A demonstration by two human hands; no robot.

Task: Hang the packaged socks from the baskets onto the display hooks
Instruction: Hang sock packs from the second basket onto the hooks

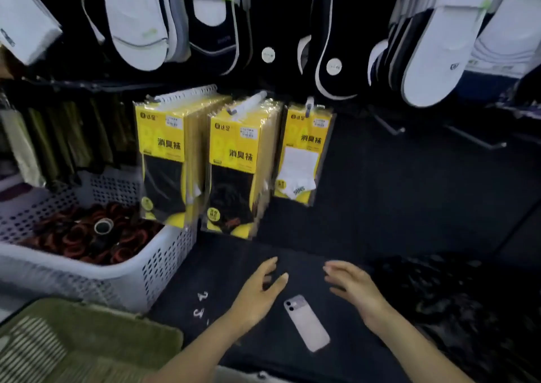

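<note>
Dark shelving [395, 207] backs and floors the display, and a pale phone [306, 322] lies flat on it between the two hands. Left hand [257, 292] sits just left of the phone, right hand [355, 283] just right of it. Both have loosely spread fingers and hold nothing. The packaged socks [234, 166] hang beyond the phone and up from it, ahead of the fingertips, with their long axis vertical. They are glossy yellow-carded sleeves in three groups on hooks: two thick bunches showing dark socks and, to the right of them, what looks like a single pack with white socks [303, 157]. Bare hooks [392, 128] jut out farther right of the phone, on the right hand's side. A white perforated basket [164, 265] stands to the left of the phone, nearer the left hand. It holds red and black rings [87, 236], not socks. No loose pack shows, so I judge the next move to be a reach for stock, though I cannot tell where it lies.
</note>
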